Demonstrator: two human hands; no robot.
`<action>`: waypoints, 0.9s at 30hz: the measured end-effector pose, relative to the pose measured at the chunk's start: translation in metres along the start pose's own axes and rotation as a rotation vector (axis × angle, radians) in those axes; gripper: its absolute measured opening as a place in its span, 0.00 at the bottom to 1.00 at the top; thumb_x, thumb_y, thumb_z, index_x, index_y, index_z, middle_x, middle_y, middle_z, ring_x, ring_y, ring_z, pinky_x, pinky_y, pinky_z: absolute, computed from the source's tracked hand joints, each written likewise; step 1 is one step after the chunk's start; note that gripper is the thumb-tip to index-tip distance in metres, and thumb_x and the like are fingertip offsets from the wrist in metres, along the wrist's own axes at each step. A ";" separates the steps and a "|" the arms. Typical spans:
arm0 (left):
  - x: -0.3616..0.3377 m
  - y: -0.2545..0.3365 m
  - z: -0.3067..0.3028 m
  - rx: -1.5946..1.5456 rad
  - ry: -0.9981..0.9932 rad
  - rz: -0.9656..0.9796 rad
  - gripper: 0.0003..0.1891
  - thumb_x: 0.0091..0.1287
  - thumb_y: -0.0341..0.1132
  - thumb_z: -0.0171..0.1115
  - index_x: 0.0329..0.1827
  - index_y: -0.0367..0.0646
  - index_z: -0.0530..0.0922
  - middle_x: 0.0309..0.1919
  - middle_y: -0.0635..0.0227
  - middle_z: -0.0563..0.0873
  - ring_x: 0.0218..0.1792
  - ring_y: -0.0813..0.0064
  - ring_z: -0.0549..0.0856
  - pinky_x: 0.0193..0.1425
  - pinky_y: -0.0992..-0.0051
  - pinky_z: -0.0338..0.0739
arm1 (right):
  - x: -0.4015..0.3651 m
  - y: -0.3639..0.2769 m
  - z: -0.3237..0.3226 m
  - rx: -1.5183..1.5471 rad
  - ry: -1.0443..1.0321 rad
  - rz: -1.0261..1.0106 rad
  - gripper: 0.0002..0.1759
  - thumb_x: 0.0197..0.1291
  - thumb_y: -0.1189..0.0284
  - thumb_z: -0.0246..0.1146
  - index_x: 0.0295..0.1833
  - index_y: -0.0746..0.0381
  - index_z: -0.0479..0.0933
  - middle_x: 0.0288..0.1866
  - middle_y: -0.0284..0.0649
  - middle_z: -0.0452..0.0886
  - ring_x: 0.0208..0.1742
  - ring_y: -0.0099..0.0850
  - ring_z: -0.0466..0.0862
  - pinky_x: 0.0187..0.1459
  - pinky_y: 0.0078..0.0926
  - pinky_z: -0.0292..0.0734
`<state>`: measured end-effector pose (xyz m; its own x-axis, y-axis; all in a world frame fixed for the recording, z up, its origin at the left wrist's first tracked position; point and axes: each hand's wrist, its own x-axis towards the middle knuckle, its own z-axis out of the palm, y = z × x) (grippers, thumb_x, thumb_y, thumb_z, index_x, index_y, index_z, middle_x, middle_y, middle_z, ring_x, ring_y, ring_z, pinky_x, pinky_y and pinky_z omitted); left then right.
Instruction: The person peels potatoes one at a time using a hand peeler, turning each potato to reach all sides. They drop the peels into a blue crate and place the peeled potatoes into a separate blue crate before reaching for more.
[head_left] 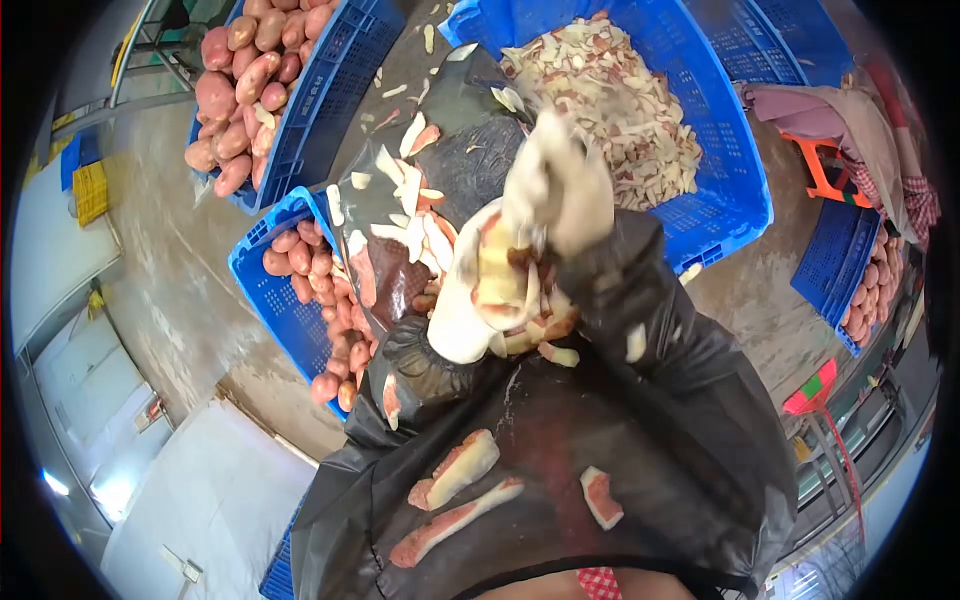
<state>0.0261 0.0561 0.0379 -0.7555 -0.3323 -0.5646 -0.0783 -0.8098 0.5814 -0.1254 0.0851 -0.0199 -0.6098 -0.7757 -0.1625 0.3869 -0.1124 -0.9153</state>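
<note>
My left hand point(468, 300), in a pale glove, is wrapped round a partly peeled potato point(497, 278) above my lap. Just above it, my right hand point(565, 185), also gloved, is closed and blurred by motion; what it grips is hidden. Peel strips point(412, 200) lie on the dark plastic cover beyond my hands. More peel pieces point(468, 470) rest on my black apron point(540, 430). A blue crate point(735, 150) full of peelings point(620, 100) stands beyond my right hand.
At the upper left a blue crate point(330, 100) holds red potatoes point(240, 85). Another crate point(262, 300) with potatoes is left of my hands. At the right are an orange stool point(825, 170) with cloth on it and a potato crate point(832, 270). A person's checked sleeve point(920, 205) shows beyond.
</note>
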 end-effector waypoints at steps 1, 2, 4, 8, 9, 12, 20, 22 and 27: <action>0.003 -0.007 -0.009 0.029 0.026 0.030 0.45 0.42 0.15 0.58 0.68 0.41 0.53 0.53 0.61 0.72 0.54 0.68 0.75 0.51 0.75 0.75 | 0.014 0.008 -0.013 0.343 0.061 0.085 0.18 0.66 0.60 0.53 0.27 0.61 0.67 0.21 0.34 0.70 0.21 0.29 0.72 0.26 0.29 0.71; 0.006 -0.012 -0.017 0.059 0.053 0.065 0.44 0.43 0.15 0.56 0.69 0.43 0.53 0.53 0.61 0.72 0.54 0.69 0.75 0.49 0.75 0.76 | 0.024 -0.001 -0.015 0.688 0.116 0.169 0.19 0.66 0.60 0.53 0.26 0.61 0.68 0.20 0.33 0.70 0.22 0.29 0.74 0.27 0.29 0.72; 0.006 -0.015 -0.022 0.125 0.005 0.071 0.44 0.44 0.15 0.53 0.69 0.43 0.52 0.55 0.61 0.71 0.55 0.67 0.74 0.49 0.76 0.76 | 0.020 -0.013 -0.009 0.536 0.289 0.043 0.21 0.66 0.54 0.50 0.24 0.56 0.68 0.15 0.31 0.67 0.14 0.28 0.69 0.20 0.29 0.68; 0.005 -0.013 -0.016 -0.081 0.014 0.176 0.47 0.38 0.14 0.53 0.70 0.43 0.51 0.60 0.59 0.66 0.57 0.65 0.72 0.51 0.75 0.74 | 0.015 -0.011 -0.011 0.682 0.060 0.079 0.24 0.66 0.51 0.48 0.23 0.57 0.67 0.14 0.32 0.66 0.13 0.29 0.68 0.17 0.30 0.67; 0.006 -0.016 -0.021 -0.185 -0.002 0.149 0.47 0.38 0.15 0.53 0.70 0.43 0.51 0.60 0.60 0.66 0.57 0.64 0.72 0.52 0.75 0.73 | 0.014 -0.002 -0.011 0.624 0.086 0.094 0.26 0.65 0.49 0.47 0.22 0.57 0.66 0.13 0.33 0.66 0.13 0.30 0.68 0.17 0.30 0.67; 0.002 -0.019 -0.021 -0.203 0.045 0.156 0.47 0.38 0.22 0.55 0.70 0.43 0.51 0.59 0.62 0.68 0.57 0.63 0.72 0.56 0.69 0.69 | 0.034 -0.015 -0.017 0.397 0.542 0.005 0.26 0.65 0.48 0.47 0.22 0.56 0.65 0.12 0.30 0.62 0.14 0.28 0.67 0.18 0.28 0.66; 0.000 -0.012 -0.008 -0.569 0.200 0.031 0.19 0.72 0.47 0.40 0.59 0.49 0.67 0.42 0.66 0.79 0.39 0.66 0.78 0.40 0.71 0.75 | -0.021 -0.019 0.019 0.839 -0.046 0.273 0.21 0.68 0.52 0.43 0.32 0.56 0.67 0.16 0.29 0.64 0.14 0.26 0.67 0.17 0.28 0.67; -0.005 -0.018 -0.004 -0.572 0.220 -0.015 0.20 0.71 0.48 0.41 0.59 0.47 0.66 0.42 0.65 0.78 0.39 0.66 0.78 0.39 0.71 0.75 | -0.020 -0.012 0.020 0.876 -0.064 0.344 0.21 0.68 0.53 0.45 0.32 0.57 0.68 0.17 0.31 0.66 0.15 0.28 0.70 0.19 0.30 0.70; -0.006 -0.041 -0.018 -0.534 0.143 0.106 0.18 0.71 0.44 0.43 0.59 0.46 0.67 0.45 0.64 0.77 0.44 0.67 0.77 0.45 0.68 0.73 | -0.009 -0.013 0.011 0.577 -0.053 0.249 0.20 0.67 0.55 0.49 0.30 0.59 0.68 0.16 0.32 0.67 0.15 0.30 0.72 0.18 0.32 0.72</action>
<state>0.0452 0.0830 0.0070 -0.6424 -0.4576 -0.6148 0.3621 -0.8882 0.2828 -0.1174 0.0871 -0.0027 -0.4240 -0.8499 -0.3130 0.8328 -0.2301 -0.5034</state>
